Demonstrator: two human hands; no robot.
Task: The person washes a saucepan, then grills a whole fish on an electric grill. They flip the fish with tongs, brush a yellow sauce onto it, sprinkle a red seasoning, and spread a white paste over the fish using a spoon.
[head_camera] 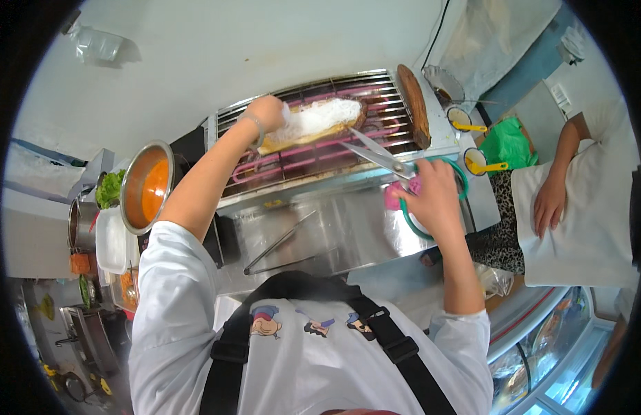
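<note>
A long split piece of food [299, 139], yellowish with a browned end, probably an eggplant, lies on the grill rack [232, 122]. White noodle-like strands [325, 116] are heaped along it. At the food's left end, my left hand [267, 114] has its fingers bent around something white, apparently some of the strands; the fingertips are hidden. Large scissors [385, 158] with green handles are in my right hand [429, 192]. Their blades stand apart, tips pointing left over the grill's front part, near the food. Behind that hand a pink cloth-like thing [394, 197] partly shows.
Pink heating bars [310, 158] run beneath the rack. Metal tongs [279, 243] lie on the steel counter [341, 223]. Left stands a steel bowl of orange liquid [154, 189]; right, a wooden block [415, 106] and cups with yellow spoons [473, 161]. Another person [569, 207] is at right.
</note>
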